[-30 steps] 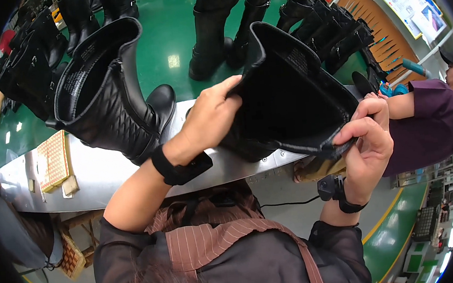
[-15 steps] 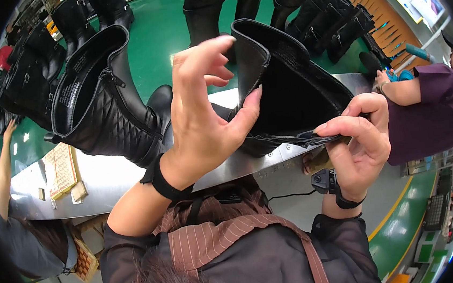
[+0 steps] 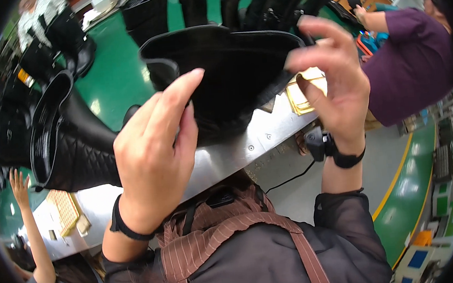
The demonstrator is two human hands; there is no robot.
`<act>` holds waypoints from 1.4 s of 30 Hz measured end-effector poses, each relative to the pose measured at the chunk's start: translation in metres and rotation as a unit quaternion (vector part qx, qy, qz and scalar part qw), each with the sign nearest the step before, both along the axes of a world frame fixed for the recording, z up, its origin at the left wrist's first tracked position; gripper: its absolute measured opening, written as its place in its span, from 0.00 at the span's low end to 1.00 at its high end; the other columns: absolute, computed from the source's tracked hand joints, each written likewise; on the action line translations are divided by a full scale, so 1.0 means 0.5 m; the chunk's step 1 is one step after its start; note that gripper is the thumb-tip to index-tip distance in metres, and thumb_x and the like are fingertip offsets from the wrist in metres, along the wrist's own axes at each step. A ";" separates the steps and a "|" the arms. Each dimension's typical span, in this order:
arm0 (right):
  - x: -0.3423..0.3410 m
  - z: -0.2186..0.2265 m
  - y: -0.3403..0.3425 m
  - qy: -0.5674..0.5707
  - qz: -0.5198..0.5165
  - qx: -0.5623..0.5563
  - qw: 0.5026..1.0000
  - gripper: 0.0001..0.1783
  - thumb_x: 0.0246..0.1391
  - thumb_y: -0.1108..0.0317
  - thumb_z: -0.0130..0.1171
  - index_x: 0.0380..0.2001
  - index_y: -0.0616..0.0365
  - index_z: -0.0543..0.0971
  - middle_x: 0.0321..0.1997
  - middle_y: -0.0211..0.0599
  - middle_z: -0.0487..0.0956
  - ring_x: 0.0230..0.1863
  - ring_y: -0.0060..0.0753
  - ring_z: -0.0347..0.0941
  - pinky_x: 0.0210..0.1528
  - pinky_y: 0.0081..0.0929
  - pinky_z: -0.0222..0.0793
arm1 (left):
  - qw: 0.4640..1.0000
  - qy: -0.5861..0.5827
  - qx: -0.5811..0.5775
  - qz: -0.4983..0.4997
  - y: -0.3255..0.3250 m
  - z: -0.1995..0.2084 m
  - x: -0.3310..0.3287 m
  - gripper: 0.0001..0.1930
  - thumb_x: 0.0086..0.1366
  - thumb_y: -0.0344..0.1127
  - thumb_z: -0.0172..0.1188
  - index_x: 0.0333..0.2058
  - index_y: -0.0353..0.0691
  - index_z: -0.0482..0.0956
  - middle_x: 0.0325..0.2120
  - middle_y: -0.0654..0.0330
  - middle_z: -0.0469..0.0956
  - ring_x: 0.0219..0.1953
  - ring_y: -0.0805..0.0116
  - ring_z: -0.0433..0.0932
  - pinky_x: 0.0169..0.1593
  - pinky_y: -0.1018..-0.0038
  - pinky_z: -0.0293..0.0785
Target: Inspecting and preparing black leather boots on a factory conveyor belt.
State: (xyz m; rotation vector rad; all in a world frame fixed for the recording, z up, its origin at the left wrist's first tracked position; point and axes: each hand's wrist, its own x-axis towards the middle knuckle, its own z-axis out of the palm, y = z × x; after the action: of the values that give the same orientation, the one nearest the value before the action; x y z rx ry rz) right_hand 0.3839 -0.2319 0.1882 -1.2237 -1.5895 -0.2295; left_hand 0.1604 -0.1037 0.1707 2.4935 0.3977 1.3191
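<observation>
Black leather makes up the open boot (image 3: 226, 82), which we find at the centre of the bench, its wide mouth turned toward us and its foot out of sight below the shaft. We record the left hand (image 3: 154, 148) at the near left side of its mouth, thumb and fingers partly apart; we cannot tell whether they pinch the edge. The right hand (image 3: 340, 91) is at the right end of the rim, slightly blurred, with a wide gap between thumb and curved fingers.

Obstructions: the left hand covers part of the quilted boot (image 3: 90, 159), which leans close on the left. The right hand partly hides a yellow item (image 3: 299, 103) on the metal edge (image 3: 223, 160).

Surroundings: we note a row of black boots (image 3: 193, 9) along the far side of the green tabletop (image 3: 107, 76), and a patterned pad (image 3: 63, 209) beside a small pale block (image 3: 83, 224) at the left. A co-worker in purple (image 3: 414, 66) occupies the right; at the lower left, we see another person's raised hand (image 3: 19, 186).
</observation>
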 end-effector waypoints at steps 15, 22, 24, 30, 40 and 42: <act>0.554 -0.363 -0.075 0.104 -0.586 -0.336 0.730 0.12 0.53 0.58 0.60 0.39 0.47 0.83 0.40 0.42 0.83 0.46 0.46 0.79 0.48 0.40 0.73 | 0.989 0.039 -0.144 -0.011 0.021 0.032 0.034 0.32 0.49 0.21 0.65 0.56 0.38 0.71 0.32 0.60 0.77 0.27 0.75 0.75 0.34 0.79 0.73; 0.622 -0.399 -0.063 0.063 -0.545 -0.417 0.725 0.13 0.47 0.58 0.67 0.35 0.50 0.84 0.37 0.38 0.84 0.43 0.41 0.79 0.48 0.38 0.71 | 0.991 0.029 -0.124 0.032 0.024 0.023 0.036 0.28 0.46 0.26 0.71 0.49 0.37 0.75 0.34 0.60 0.77 0.28 0.74 0.74 0.33 0.80 0.71; 0.631 -0.405 -0.065 0.065 -0.537 -0.423 0.726 0.12 0.47 0.59 0.67 0.35 0.51 0.84 0.36 0.38 0.84 0.43 0.42 0.79 0.47 0.39 0.71 | 0.990 0.020 -0.135 0.026 0.021 0.017 0.035 0.28 0.45 0.25 0.72 0.48 0.36 0.75 0.33 0.60 0.77 0.27 0.74 0.74 0.34 0.80 0.71; 0.631 -0.401 -0.079 0.065 -0.595 -0.337 0.727 0.10 0.50 0.58 0.64 0.35 0.45 0.84 0.41 0.41 0.82 0.47 0.47 0.76 0.49 0.50 0.68 | 0.994 0.015 -0.096 0.046 0.014 0.015 0.031 0.26 0.46 0.23 0.71 0.47 0.36 0.75 0.32 0.61 0.77 0.26 0.76 0.74 0.33 0.81 0.71; 0.326 -0.156 -0.179 0.119 -0.386 -0.071 0.912 0.12 0.65 0.68 0.52 0.44 0.66 0.77 0.41 0.34 0.80 0.42 0.23 0.74 0.47 0.20 0.68 | 0.968 -0.032 -0.245 -0.055 0.012 0.005 0.005 0.25 0.52 0.19 0.67 0.48 0.34 0.70 0.25 0.64 0.78 0.29 0.79 0.78 0.36 0.84 0.72; 0.200 -0.125 -0.190 0.210 -0.212 -0.078 0.951 0.14 0.68 0.71 0.45 0.50 0.68 0.72 0.42 0.32 0.77 0.44 0.20 0.72 0.51 0.19 0.66 | 0.957 -0.046 -0.274 -0.081 0.013 0.001 -0.002 0.23 0.52 0.20 0.67 0.47 0.34 0.69 0.28 0.63 0.78 0.30 0.78 0.79 0.37 0.84 0.72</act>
State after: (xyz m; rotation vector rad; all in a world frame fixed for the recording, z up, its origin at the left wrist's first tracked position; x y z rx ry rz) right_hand 0.4838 -0.3270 0.1259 -1.6111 -0.9827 -0.1041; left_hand 0.1594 -0.0972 0.1711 1.9525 0.4525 1.0729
